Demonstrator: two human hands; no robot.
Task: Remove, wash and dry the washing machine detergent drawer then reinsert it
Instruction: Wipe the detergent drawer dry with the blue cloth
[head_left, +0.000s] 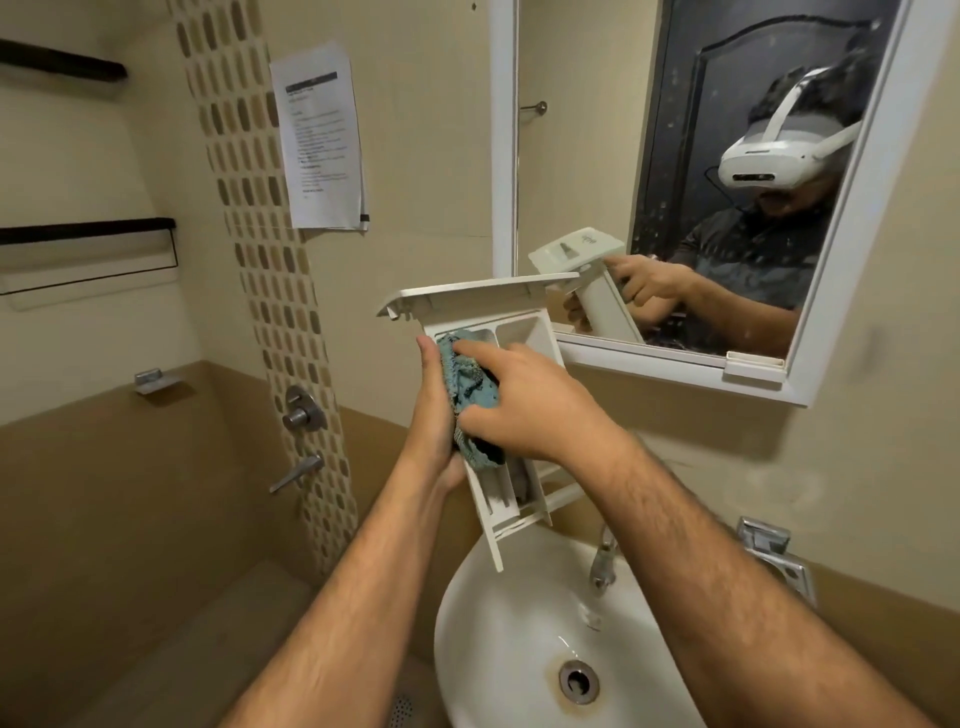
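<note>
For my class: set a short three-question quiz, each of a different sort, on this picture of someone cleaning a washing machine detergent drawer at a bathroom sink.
1. True or false: the white plastic detergent drawer is held above the white ceramic sink.
2. Which hand presses the crumpled blue-green cloth into the drawer? A) left hand B) right hand
3. Fill in: the drawer's reflection shows in the white-framed wall ____.

Key: 1 true; 2 B; 3 mirror.

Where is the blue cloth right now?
In the head view, the crumpled blue cloth is centre frame, pressed by the right hand into the white plastic detergent drawer.
</note>
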